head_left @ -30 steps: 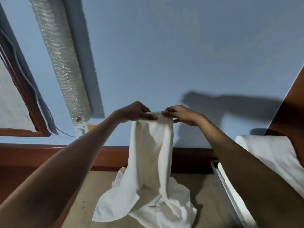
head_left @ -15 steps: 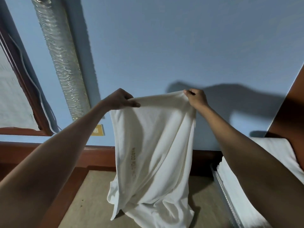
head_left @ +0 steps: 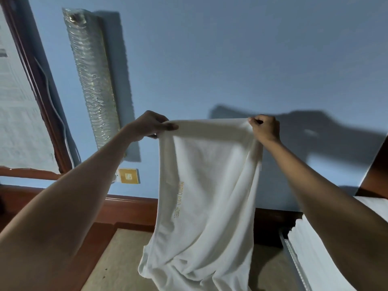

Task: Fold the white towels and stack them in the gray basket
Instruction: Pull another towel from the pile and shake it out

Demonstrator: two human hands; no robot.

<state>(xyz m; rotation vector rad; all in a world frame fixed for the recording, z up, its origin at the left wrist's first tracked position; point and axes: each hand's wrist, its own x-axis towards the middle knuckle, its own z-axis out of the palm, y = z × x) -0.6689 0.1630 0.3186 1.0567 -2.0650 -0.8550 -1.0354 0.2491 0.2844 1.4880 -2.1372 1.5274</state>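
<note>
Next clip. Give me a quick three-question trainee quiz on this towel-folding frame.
1. True or false: the left hand and the right hand each pinch the top edge of the white towel.
2. Where does the gold lettering run? A) along the top edge B) down the towel's left part C) across its right corner
3. Fill in: the wall behind the towel is painted ____.
Key: 1 true; 2 B; 3 blue.
</note>
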